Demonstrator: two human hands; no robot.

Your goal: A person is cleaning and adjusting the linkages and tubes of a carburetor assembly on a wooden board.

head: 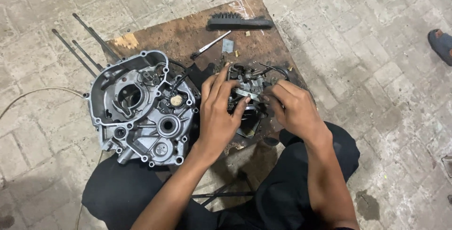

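A small dirty metal carburetor [248, 86] sits at the middle of a worn wooden board [188, 32]. My left hand [217, 112] wraps its left side, thumb and fingers gripping the body. My right hand [293, 109] holds its right side, fingertips pinched on a thin metal piece at the carburetor's front. A large grey engine crankcase half [141, 110] lies just left of my left hand, open side up, with long studs [80, 46] sticking out behind it.
A black brush [240, 22] and a thin metal tool [210, 44] lie at the board's far end, beside a small metal plate [228, 45]. Brick paving surrounds the board. Another person's sandalled foot [441, 44] shows at the right edge. A cable [33, 93] curves at left.
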